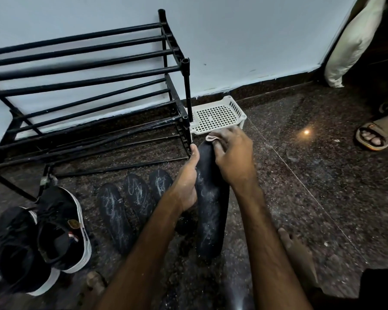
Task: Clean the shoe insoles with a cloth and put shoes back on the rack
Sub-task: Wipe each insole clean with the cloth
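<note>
The black metal shoe rack (186, 90) stands against the wall, and its bars carry no shoes. On the floor at its left front corner lies a pair of black shoes (61, 229) with white soles, side by side and with the openings up. To the right of them three dark insoles (114, 213) lie in a row on the floor, each marked with white powdery streaks. A fourth insole (212, 211), dusty in the same way, is held up lengthwise in front of the person (whether its lower end touches the floor I cannot tell). A small pale cloth (212, 137) sits at its top end. The floor (300, 175) is dark speckled stone with a bright spot of reflected light, and the wall (233, 41) is plain white. A white perforated plastic tray (215, 116) lies just beside the rack. The left hand (187, 184) grips the left edge of the held insole with curled fingers. The right hand (233, 153) has its fingers closed on the cloth and presses it on the insole tip.
</note>
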